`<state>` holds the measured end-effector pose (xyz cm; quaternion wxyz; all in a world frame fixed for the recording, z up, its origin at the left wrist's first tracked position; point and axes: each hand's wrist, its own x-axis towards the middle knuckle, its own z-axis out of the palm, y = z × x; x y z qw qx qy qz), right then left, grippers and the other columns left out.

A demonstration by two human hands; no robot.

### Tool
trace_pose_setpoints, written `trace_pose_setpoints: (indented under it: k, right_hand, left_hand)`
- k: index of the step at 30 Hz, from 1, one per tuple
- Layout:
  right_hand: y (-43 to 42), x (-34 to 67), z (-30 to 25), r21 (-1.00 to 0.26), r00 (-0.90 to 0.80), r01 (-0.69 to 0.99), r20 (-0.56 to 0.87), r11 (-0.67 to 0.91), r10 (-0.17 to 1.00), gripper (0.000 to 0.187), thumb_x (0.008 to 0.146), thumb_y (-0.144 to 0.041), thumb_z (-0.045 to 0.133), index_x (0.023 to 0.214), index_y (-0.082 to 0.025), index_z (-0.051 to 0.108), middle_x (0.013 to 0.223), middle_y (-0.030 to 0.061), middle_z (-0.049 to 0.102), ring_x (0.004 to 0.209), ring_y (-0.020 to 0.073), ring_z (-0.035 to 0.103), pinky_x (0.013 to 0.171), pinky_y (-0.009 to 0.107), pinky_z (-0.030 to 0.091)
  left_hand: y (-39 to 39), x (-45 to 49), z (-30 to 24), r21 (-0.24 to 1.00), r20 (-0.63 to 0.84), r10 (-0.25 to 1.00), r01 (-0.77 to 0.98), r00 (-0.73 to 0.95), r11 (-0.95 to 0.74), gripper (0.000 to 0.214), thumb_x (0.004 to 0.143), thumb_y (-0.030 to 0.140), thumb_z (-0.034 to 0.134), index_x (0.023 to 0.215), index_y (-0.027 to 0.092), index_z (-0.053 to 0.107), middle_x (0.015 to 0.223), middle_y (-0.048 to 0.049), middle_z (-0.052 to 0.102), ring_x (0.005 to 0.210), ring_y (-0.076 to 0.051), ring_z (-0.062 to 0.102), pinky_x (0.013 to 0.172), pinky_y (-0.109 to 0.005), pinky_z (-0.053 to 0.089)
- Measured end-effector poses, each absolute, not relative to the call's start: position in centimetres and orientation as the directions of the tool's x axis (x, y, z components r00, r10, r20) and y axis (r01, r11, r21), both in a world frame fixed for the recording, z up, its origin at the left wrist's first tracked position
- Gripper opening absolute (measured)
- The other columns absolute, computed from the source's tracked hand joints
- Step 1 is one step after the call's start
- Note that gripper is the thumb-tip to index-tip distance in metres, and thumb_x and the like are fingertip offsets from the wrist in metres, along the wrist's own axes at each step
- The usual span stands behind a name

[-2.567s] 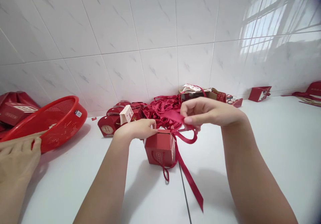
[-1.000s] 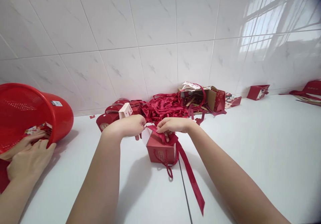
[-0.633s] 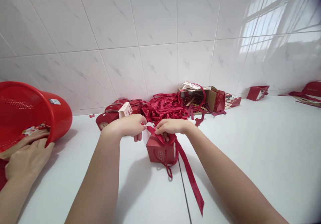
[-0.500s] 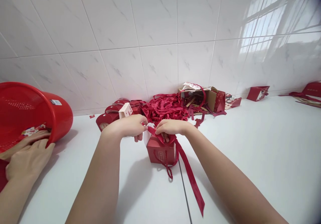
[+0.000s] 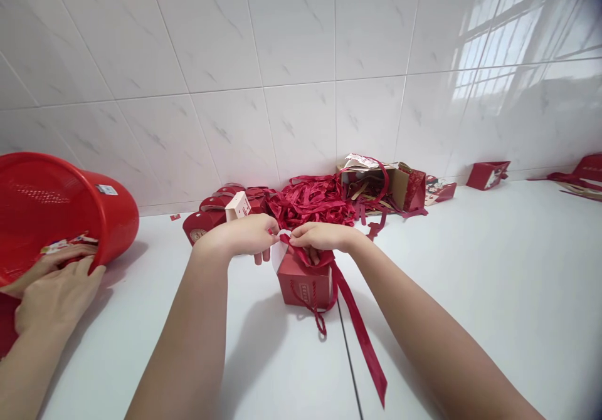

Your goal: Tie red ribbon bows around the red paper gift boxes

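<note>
A small red gift box (image 5: 303,285) stands on the white floor in front of me, a tasselled red cord hanging down its front. A dark red ribbon (image 5: 362,338) wraps over its top, and one long tail trails toward me on the right. My left hand (image 5: 247,235) and my right hand (image 5: 320,238) meet just above the box top, both closed in a pinch on the ribbon there. A white tag shows between my two hands.
Another person's hands (image 5: 56,288) reach into a tipped red plastic basket (image 5: 70,200) at the left. A heap of red ribbons (image 5: 313,197), several small red boxes (image 5: 211,213) and an open carton (image 5: 390,182) lie along the tiled wall. More red boxes (image 5: 486,174) sit far right.
My right hand came down from above the box to meet my left hand at the box top. The other person tipped the red basket up and put both hands inside it.
</note>
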<state>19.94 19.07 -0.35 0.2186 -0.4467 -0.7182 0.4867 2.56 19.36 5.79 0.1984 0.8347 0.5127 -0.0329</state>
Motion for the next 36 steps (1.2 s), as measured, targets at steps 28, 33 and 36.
trace_pose_setpoints:
  k: [28,33,36]
  right_hand:
    - [19.4,20.6,-1.1,-0.799,-0.577,0.514,-0.052,0.313,0.815,0.039,0.087,-0.048,0.042,0.065,-0.017,0.052,0.061,-0.0008,0.054,0.053,0.0098,0.046,0.048,0.022,0.035]
    - [19.5,20.7,-1.2,-0.809,-0.551,0.514,-0.056,0.285,0.833,0.038,0.085,-0.051,0.045,0.067,-0.018,0.052,0.060,-0.0034,0.050,0.051,0.0078,0.041,0.046,0.021,0.032]
    - [19.6,20.9,-1.3,-0.849,-0.536,0.468,-0.051,0.245,0.843,0.034,0.081,-0.050,0.053,0.068,-0.018,0.052,0.061,-0.0056,0.047,0.049,0.0060,0.036,0.044,0.020,0.029]
  left_hand:
    - [18.9,4.7,6.6,0.882,0.451,0.879,0.074,0.154,-0.465,0.008,0.069,0.015,0.058,0.061,0.016,0.055,0.049,-0.0016,0.062,0.050,-0.018,0.066,0.048,-0.024,0.052]
    - [18.8,4.9,6.4,0.849,0.519,0.851,0.064,0.086,-0.524,0.009,0.069,0.013,0.057,0.061,0.016,0.055,0.048,-0.0009,0.062,0.053,-0.020,0.068,0.051,-0.026,0.055]
    - [18.5,4.8,6.5,0.826,0.562,0.826,0.013,0.051,-0.563,0.008,0.070,0.013,0.057,0.062,0.016,0.056,0.048,0.0001,0.061,0.050,-0.019,0.067,0.049,-0.025,0.054]
